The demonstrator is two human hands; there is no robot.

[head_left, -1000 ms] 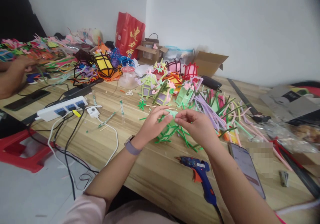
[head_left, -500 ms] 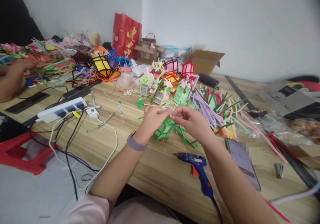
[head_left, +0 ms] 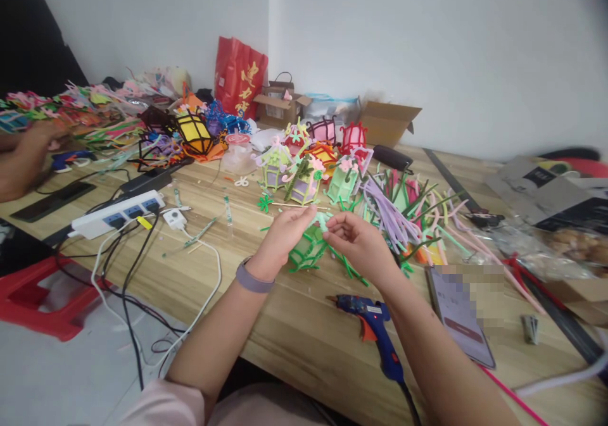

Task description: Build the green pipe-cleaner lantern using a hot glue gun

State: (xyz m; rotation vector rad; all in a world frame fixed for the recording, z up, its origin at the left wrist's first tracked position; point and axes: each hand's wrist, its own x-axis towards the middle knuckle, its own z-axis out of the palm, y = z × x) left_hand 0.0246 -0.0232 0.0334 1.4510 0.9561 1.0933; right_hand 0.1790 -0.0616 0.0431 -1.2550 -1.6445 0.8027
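Held piece (head_left: 320,218): tinted mint
Lantern (head_left: 308,249): framed in green
Glue gun (head_left: 381,333): coloured blue, orange
Bag (head_left: 236,76): printed gold-on-red

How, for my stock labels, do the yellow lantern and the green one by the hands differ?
The yellow lantern has a dark frame and yellow panels; the green lantern, a green frame and lighter green panels. The green lantern is near the left hand; the yellow lantern is farther back. Both are panelled frames.

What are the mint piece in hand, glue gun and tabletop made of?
Mint piece: probably chenille, matte; edges look fuzzy, but it's small here.
Glue gun: likely hard plastic, faint sheen; smooth, moulded-looking shape.
Tabletop: wood or printed laminate, low sheen; streaky grain shows, can't tell which.
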